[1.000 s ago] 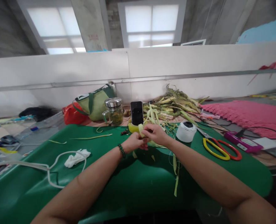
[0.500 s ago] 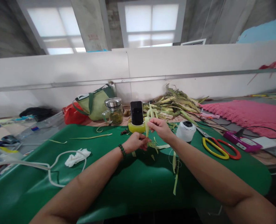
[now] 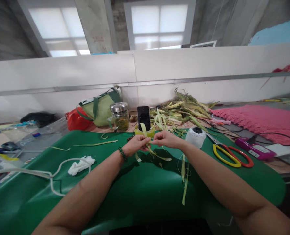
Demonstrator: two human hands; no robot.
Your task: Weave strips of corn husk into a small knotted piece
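Pale green corn husk strips (image 3: 144,129) are pinched in my left hand (image 3: 137,144), one end standing up above the thumb and other ends trailing down to the right. My right hand (image 3: 168,139) meets it from the right, thumb and fingertips closed on the husk close to the left fingers. Just behind stands a black phone (image 3: 144,116) in a yellow-green ring-shaped holder (image 3: 151,133). To the right of my right hand is a white spool of thread (image 3: 196,137). Loose husk strips (image 3: 184,186) lie below the spool.
A green mat (image 3: 145,189) covers the table. Scissors (image 3: 229,155) with yellow and red handles lie right, beside a purple power strip (image 3: 255,148). A husk pile (image 3: 184,109), glass jar (image 3: 120,117) and green bag (image 3: 98,109) stand behind. Crumpled tissue (image 3: 81,165) and white cord (image 3: 54,176) lie left.
My left hand has moved left and slightly up, now holding the husk strips. My right hand has come down beside it. The husk's upper end now leans in front of the phone.
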